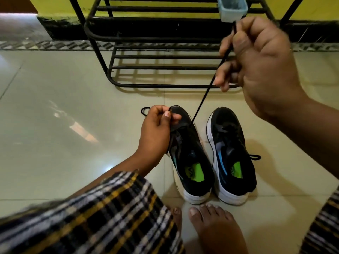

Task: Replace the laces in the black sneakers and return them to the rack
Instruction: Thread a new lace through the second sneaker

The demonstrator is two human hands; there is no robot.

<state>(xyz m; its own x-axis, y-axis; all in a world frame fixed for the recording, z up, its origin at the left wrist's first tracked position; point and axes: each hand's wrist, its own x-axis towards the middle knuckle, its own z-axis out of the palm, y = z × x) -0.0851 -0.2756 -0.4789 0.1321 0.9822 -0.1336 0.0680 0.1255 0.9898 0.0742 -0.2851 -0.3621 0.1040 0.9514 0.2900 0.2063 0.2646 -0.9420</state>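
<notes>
Two black sneakers with white soles stand side by side on the floor, toes toward the rack: the left sneaker [190, 154] and the right sneaker [233, 153]. A black lace [207, 92] runs taut from the left sneaker's front eyelets up into my right hand [256, 65], which is raised high and closed around it. My left hand [156, 129] rests at the left sneaker's toe, pinching the lace's other end; a loop of it [145, 110] lies on the floor beyond. A lace end [255, 157] sticks out beside the right sneaker.
A black metal shoe rack [165, 41] stands just behind the sneakers against a yellow wall. A small light-blue container [232, 10] sits on its upper bars. My bare feet [211, 228] are right behind the sneakers' heels on pale floor tiles.
</notes>
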